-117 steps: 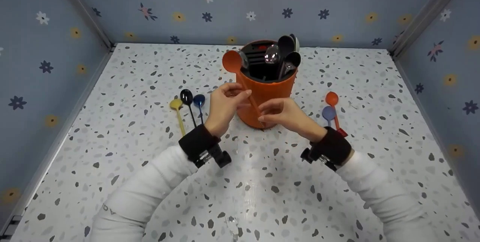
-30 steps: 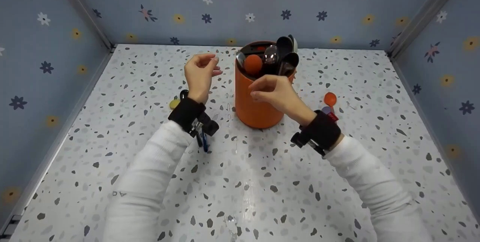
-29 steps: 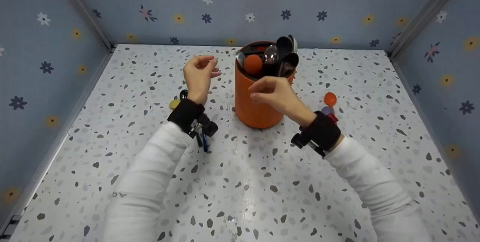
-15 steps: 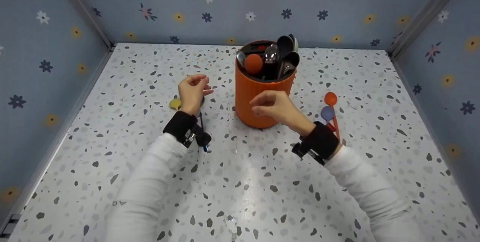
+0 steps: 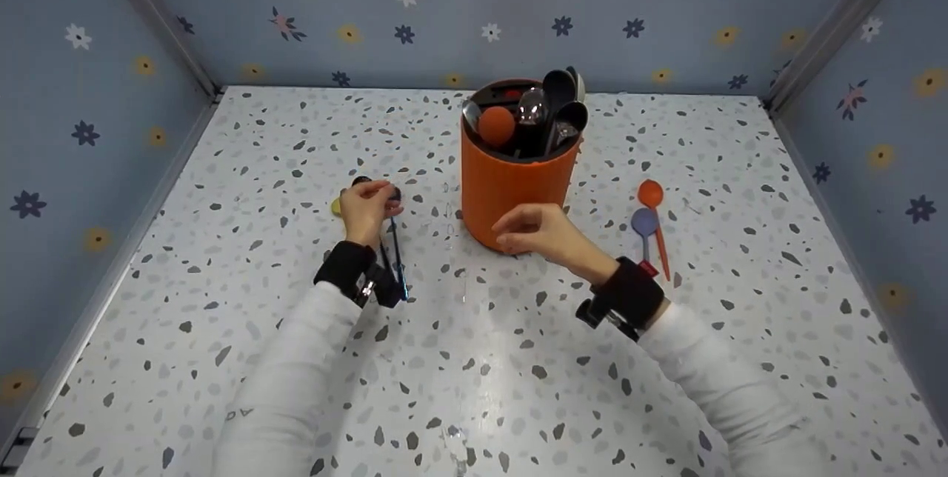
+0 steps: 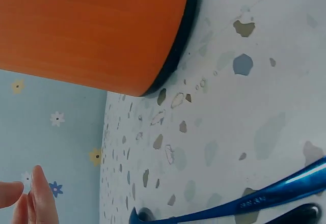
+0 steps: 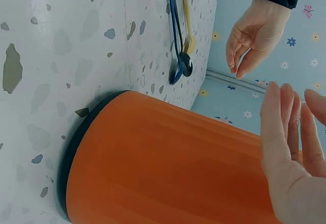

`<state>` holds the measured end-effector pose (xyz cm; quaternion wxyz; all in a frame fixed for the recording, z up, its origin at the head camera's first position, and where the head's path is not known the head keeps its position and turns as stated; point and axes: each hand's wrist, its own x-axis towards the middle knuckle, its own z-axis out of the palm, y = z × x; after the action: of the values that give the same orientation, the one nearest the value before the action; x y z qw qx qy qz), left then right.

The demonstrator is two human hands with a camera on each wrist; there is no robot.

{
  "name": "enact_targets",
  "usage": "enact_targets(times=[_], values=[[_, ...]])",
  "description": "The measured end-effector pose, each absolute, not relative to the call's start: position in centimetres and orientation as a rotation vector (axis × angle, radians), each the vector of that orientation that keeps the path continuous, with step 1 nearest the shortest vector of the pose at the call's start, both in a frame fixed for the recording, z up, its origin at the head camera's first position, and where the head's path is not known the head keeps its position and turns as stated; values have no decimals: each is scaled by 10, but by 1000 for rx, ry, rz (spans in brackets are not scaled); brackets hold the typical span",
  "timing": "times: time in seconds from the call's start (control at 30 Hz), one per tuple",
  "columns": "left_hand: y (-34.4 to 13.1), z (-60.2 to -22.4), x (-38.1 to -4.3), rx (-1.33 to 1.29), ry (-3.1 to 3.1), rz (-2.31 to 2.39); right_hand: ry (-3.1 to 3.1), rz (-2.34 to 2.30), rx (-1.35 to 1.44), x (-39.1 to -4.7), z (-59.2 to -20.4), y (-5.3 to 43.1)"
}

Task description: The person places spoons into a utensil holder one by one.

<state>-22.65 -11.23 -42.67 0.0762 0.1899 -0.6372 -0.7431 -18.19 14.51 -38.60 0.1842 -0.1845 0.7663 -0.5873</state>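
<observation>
My left hand, fingers loosely bent and holding nothing, hovers over the spoons on the left side of the table. Beneath it lie a blue spoon and a black spoon; a yellow spoon is mostly hidden by the hand. The right wrist view shows the three spoons side by side, the yellow spoon farthest out. My right hand, also holding nothing, is held in front of the orange utensil holder. An orange spoon stands in that holder, bowl up.
Several black and clear utensils, such as a black ladle-like spoon, stick out of the holder. Right of it lie another orange spoon and a purple spoon. Flowered panels wall the speckled table at the back and sides.
Both hands held the orange spoon at the holder's front; it now stands inside, released. The left hand has moved left and down over the spoons; the right has dropped slightly.
</observation>
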Motion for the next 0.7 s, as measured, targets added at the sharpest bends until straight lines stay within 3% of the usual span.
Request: enact_targets(times=[0.7], values=[[-121,-469,-228,639,-2338,-1875,2030,-1679,-406,-175,-421,153]])
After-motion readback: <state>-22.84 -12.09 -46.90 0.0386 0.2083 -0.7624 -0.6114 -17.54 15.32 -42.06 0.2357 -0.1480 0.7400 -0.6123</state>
